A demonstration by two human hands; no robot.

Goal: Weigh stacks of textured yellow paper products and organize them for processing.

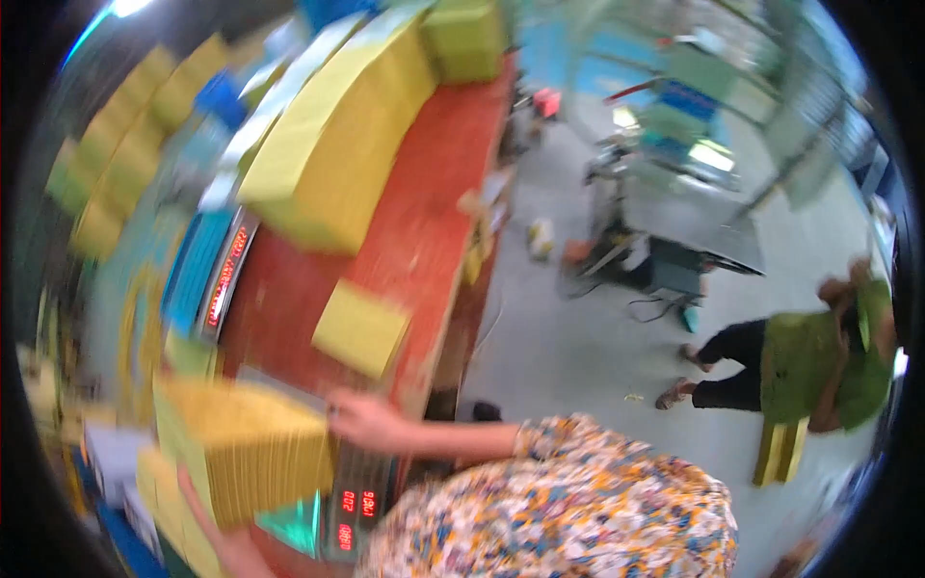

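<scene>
A thick stack of yellow paper sheets or flat pieces (265, 467) is tilted at the lower left, its layered edges facing me. My left hand (217, 530) presses along its lower left side with fingers stretched against it. Closed at the stack's upper right edge is my right hand (366, 419), its fingertips partly hidden; the stack sits between both hands. Right beside it is a digital scale (347, 511) with red lit digits and a green glow. A flat yellow pad (361, 328) lies on the red tabletop (279, 299) beyond my right hand. Motion blurs the picture.
A long row of yellow stacks (332, 144) lines the table's far part, near a red-lit display (228, 270). More yellow stacks (145, 125) stand far left. Right of the table, a person in green (809, 361) stands near a metal machine table (689, 217).
</scene>
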